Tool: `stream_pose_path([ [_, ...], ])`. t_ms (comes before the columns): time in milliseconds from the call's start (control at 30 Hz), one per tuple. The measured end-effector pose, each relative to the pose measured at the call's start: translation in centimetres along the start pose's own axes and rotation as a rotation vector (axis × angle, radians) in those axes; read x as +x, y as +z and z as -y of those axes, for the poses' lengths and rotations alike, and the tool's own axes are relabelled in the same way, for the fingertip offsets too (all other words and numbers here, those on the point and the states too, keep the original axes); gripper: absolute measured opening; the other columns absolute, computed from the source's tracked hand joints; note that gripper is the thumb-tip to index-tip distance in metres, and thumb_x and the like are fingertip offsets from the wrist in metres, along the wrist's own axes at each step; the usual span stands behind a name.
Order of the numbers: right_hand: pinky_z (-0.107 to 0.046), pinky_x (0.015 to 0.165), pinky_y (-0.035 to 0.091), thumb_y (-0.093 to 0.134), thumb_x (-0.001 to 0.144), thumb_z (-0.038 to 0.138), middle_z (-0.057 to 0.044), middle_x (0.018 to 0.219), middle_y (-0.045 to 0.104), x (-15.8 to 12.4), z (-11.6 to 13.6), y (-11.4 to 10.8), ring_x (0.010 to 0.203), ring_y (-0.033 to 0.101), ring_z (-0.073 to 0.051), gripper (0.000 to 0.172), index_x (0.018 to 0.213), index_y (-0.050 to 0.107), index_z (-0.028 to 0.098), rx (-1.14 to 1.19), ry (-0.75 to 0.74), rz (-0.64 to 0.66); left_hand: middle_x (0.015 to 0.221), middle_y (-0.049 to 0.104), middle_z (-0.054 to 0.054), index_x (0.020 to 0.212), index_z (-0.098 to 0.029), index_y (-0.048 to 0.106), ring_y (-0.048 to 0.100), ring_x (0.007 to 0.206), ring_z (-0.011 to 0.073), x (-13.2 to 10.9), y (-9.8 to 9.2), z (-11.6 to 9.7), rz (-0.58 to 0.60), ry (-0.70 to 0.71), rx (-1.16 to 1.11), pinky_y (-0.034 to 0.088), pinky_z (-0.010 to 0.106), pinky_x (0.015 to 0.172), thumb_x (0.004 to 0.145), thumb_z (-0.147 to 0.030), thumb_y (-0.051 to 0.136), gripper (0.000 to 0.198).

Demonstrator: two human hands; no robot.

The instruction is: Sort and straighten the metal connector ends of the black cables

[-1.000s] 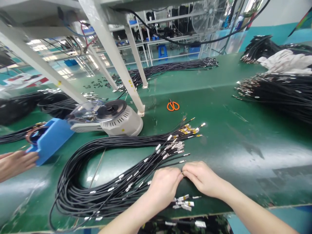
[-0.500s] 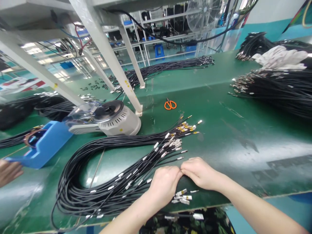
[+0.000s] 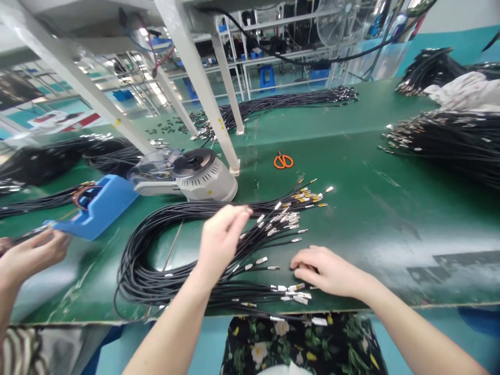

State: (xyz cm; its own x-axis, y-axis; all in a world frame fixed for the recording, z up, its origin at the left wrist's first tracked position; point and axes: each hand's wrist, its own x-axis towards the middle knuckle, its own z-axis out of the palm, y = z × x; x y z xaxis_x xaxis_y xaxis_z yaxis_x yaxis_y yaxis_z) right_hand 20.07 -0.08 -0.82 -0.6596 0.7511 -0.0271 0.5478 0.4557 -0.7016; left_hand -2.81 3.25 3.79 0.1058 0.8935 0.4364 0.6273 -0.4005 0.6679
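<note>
A looped bundle of black cables [image 3: 135, 250] with silver connector ends lies on the green table in front of me. My left hand [image 3: 222, 239] is above the bundle's middle, thumb and fingers pressed together near the upper strands. Whatever is in that pinch is too small to make out. To the right of the connector ends [image 3: 287, 221], my right hand [image 3: 326, 271] rests low over the table. Its fingers are bent, with a gap between thumb and forefinger, and I see nothing held in it. More connector ends [image 3: 300, 296] lie near the table's front edge.
Orange-handled scissors [image 3: 283, 160] lie beyond the bundle. A grey round tape dispenser [image 3: 207, 179] and a blue tape holder [image 3: 107, 203] stand left, where a co-worker's hand [image 3: 42, 252] touches the holder. Thick cable bundles [image 3: 449, 140] lie right. White posts [image 3: 197, 78] rise from the table.
My hands met at the front connector ends before; now they are apart. The left has moved up and left over the bundle. The co-worker's hand has come further in; the view has shifted.
</note>
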Motion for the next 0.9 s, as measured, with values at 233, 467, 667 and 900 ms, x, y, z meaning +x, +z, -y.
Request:
stream_pose_path([
  [233, -0.021, 0.062, 0.038, 0.045, 0.081, 0.012, 0.0, 0.077, 0.054, -0.8, 1.4, 0.2, 0.069, 0.051, -0.012, 0.015, 0.073, 0.055, 0.019, -0.176, -0.002, 0.135, 0.112, 0.048, 0.008, 0.122, -0.019, 0.038, 0.054, 0.062, 0.0064, -1.0, 1.1, 2.0, -0.071, -0.15, -0.126, 0.048, 0.022, 0.058, 0.081, -0.023, 0.049, 0.043],
  [467, -0.022, 0.059, 0.037, 0.037, 0.089, 0.016, 0.0, 0.074, 0.054, -0.6, 1.4, 0.0, 0.066, 0.048, -0.012, 0.016, 0.076, 0.047, 0.018, -0.001, 0.096, -0.032, 0.074, 0.057, 0.002, 0.08, -0.018, 0.057, 0.053, 0.073, 0.0148, -5.7, 3.3, -1.7, 0.707, 0.202, 0.18, 0.043, 0.026, 0.069, 0.089, -0.027, 0.035, 0.025],
  [667, -0.023, 0.06, 0.038, 0.032, 0.091, 0.022, -0.001, 0.072, 0.055, -0.1, 0.8, -0.3, 0.065, 0.047, -0.013, 0.024, 0.075, 0.049, 0.017, 0.026, 0.076, -0.048, 0.073, 0.058, 0.002, 0.076, -0.018, 0.054, 0.053, 0.068, 0.0148, -5.6, 4.4, -1.7, 0.688, 0.181, 0.279, 0.04, 0.025, 0.065, 0.091, -0.027, 0.028, 0.032],
  [900, -0.022, 0.058, 0.034, 0.03, 0.092, 0.022, 0.0, 0.064, 0.05, 0.0, -0.8, 0.7, 0.06, 0.044, -0.012, 0.029, 0.067, 0.045, 0.017, -0.092, 0.0, -0.035, 0.072, 0.059, 0.001, 0.071, -0.018, 0.051, 0.054, 0.069, 0.0153, -5.4, 6.0, -0.8, 0.678, 0.147, 0.295, 0.04, 0.025, 0.064, 0.09, -0.026, 0.03, 0.03],
])
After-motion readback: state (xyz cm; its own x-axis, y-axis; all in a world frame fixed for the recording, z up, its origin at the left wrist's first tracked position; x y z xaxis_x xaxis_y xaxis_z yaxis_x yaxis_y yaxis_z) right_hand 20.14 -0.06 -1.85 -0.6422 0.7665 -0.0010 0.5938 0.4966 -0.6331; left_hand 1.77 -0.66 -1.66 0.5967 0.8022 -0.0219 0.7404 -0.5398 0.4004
